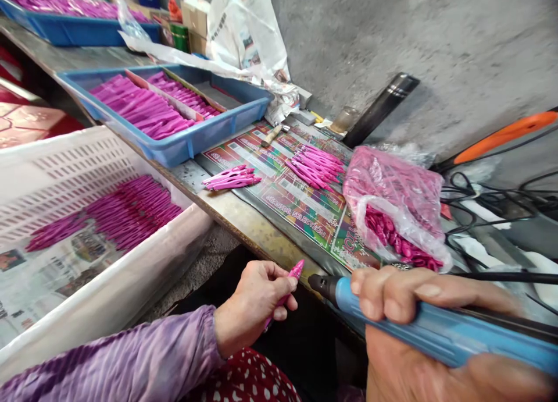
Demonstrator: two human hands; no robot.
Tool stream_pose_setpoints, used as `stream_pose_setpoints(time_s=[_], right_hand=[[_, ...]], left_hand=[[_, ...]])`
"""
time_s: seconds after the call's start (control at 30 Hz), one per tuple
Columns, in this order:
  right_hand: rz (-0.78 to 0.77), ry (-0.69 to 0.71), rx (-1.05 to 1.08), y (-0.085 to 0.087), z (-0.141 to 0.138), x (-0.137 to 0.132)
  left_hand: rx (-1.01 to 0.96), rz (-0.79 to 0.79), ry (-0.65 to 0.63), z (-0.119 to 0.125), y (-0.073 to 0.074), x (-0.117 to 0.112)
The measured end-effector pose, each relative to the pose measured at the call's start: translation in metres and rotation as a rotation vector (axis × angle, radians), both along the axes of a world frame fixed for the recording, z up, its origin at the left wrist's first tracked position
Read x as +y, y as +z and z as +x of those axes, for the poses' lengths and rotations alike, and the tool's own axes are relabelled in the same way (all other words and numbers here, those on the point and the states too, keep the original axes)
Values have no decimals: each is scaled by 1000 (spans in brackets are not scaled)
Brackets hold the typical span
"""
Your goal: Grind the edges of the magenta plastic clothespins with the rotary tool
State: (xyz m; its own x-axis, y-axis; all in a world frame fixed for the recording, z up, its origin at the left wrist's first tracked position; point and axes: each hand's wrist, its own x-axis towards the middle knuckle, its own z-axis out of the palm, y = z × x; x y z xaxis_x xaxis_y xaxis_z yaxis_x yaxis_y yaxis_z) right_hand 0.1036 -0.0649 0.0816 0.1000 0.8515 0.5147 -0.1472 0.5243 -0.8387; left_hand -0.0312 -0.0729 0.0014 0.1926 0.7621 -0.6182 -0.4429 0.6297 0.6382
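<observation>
My left hand (255, 300) is closed around a slim pink plastic piece (293, 275), its tip sticking up past my thumb. My right hand (418, 309) grips a blue-handled tool (431, 326) whose dark tip (320, 284) sits just right of the pink piece's tip, nearly touching it. Both hands hover below the front edge of the workbench (244, 219). On the bench lie two small piles of pink pieces (231, 178) (318, 166) and a clear plastic bag of small pink parts (394, 207).
A blue tray (183, 146) with rows of pink pieces sits at the back left, another blue tray (65, 29) further back. A white crate (131, 274) lined with newspaper holds more pieces at left. Black cables (488, 198) and an orange-handled tool (505, 135) lie right.
</observation>
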Motion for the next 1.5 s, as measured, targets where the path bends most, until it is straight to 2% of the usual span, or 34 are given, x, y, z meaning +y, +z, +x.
stream_pose_setpoints(time_s=[0.63, 0.93, 1.17, 1.4, 1.5], right_hand=[[-24, -4, -16, -7, 2, 2], [-27, 96, -59, 7, -8, 7], [-52, 74, -50, 9, -22, 12], [-117, -10, -50, 6, -16, 10], [-96, -11, -44, 3, -12, 8]], left_hand=[[20, -10, 2, 2, 2, 0], [7, -24, 17, 2, 6, 0], [13, -62, 30, 3, 13, 1], [19, -49, 30, 3, 12, 0], [23, -58, 21, 3, 13, 0]])
